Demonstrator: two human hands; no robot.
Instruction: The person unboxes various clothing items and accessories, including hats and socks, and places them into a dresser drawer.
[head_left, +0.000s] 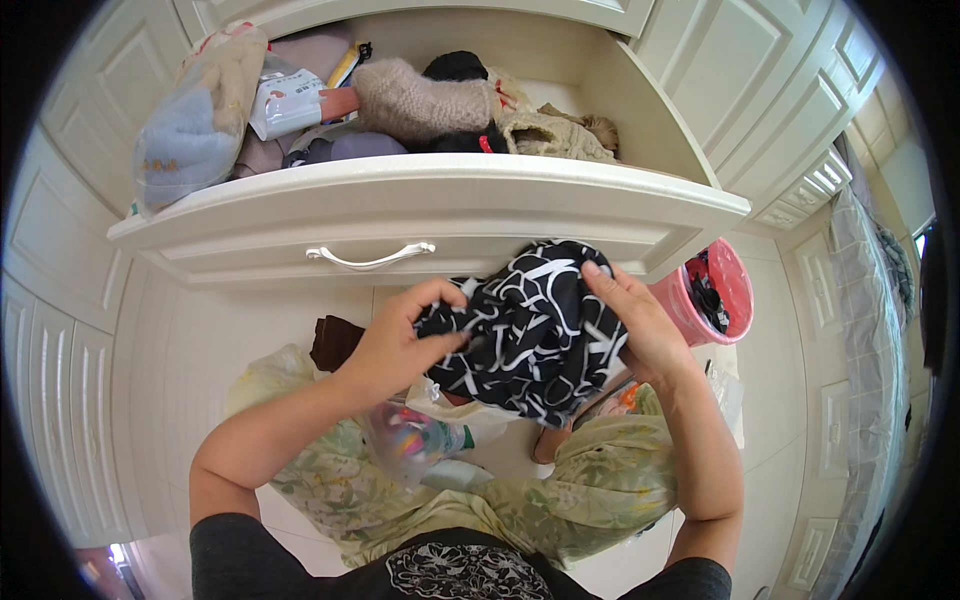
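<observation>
A crumpled black cloth (536, 330) with white letter-like patterning is held up between my hands, just in front of an open white drawer (420, 199). My left hand (401, 334) pinches its left edge between thumb and fingers. On the other side, my right hand (637, 315) grips it with the thumb on top and the fingers behind. Under the cloth, part of a pale bag (450, 405) shows; the rest is hidden. A clear plastic bag (412, 442) with colourful contents lies between my legs.
The drawer holds a fuzzy beige knit item (420, 101), a cream knit item (551, 135), a plastic-bagged bundle (195, 127) and a white packet (289, 101). A pink bin (731, 289) stands at right. Dark brown fabric (335, 343) lies at left.
</observation>
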